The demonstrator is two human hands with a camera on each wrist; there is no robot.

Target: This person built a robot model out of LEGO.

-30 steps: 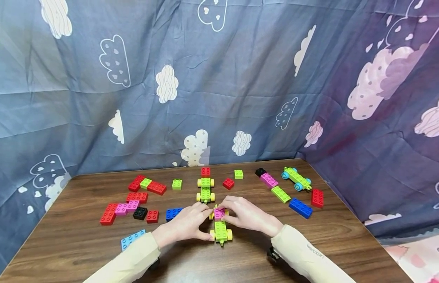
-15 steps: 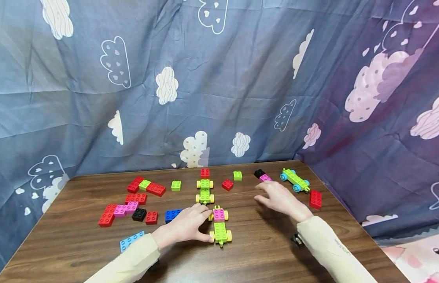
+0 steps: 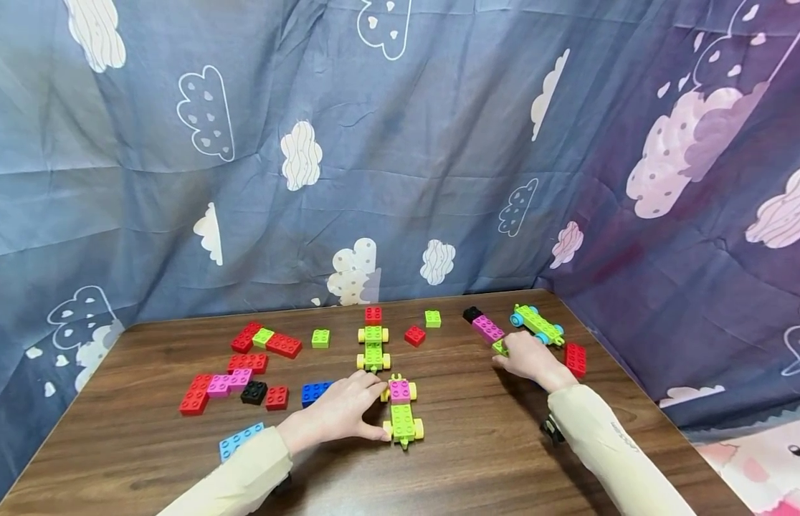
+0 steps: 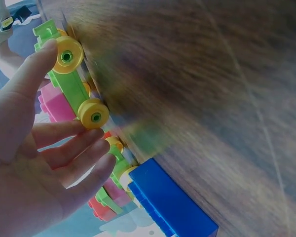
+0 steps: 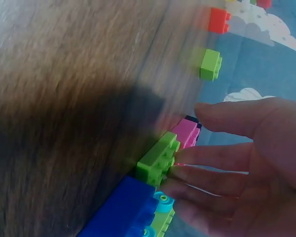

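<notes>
My left hand (image 3: 340, 407) rests along the left side of a lime green toy car base (image 3: 403, 424) with yellow wheels. In the left wrist view its thumb touches one wheel (image 4: 69, 55) and its fingertips the other. A pink brick (image 3: 400, 390) is mounted at the car's far end. Over at the right, my right hand (image 3: 532, 356) reaches over a lime green brick (image 5: 158, 158), thumb apart and fingertips right at its studs. Beyond that brick lie a pink brick (image 3: 487, 329) and a black one (image 3: 472, 314), in line with it.
Another yellow-wheeled base (image 3: 373, 349) stands behind the car. A blue-wheeled base (image 3: 535, 325) and a red brick (image 3: 575, 359) lie by the right hand, with a blue brick (image 5: 121, 210) beneath it. Several red, pink and black bricks spread left. A light blue brick (image 3: 241, 440) sits by the left sleeve.
My right hand has left the pink brick on the car and moved right, down to the lime green brick. The left hand has stayed at the car's wheels.
</notes>
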